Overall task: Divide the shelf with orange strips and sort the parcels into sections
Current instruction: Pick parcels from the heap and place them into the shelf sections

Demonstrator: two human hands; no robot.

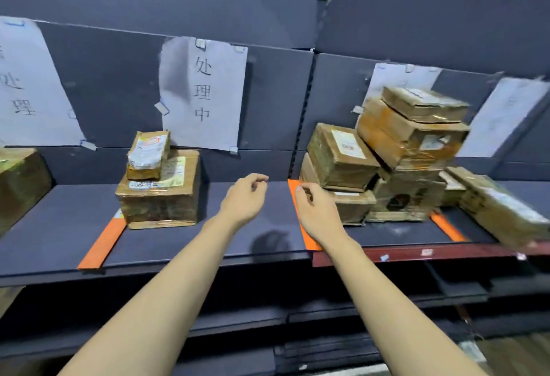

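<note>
While both arms reach out over the shelf (184, 226), the left hand (247, 197) hangs loosely curled and empty, the right hand (315, 209) likewise, above an orange strip (293, 194).

small parcel (148, 155) on box (160, 194), parcel pile (387, 161) right.

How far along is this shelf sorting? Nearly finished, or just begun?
Partway, it seems. Three orange strips already lie across the shelf, and two stacked parcels sit in the middle section. Both hands, left and right, are empty, reaching forward. The heap of parcels looks unsorted, one spilling past the right strip.
</note>
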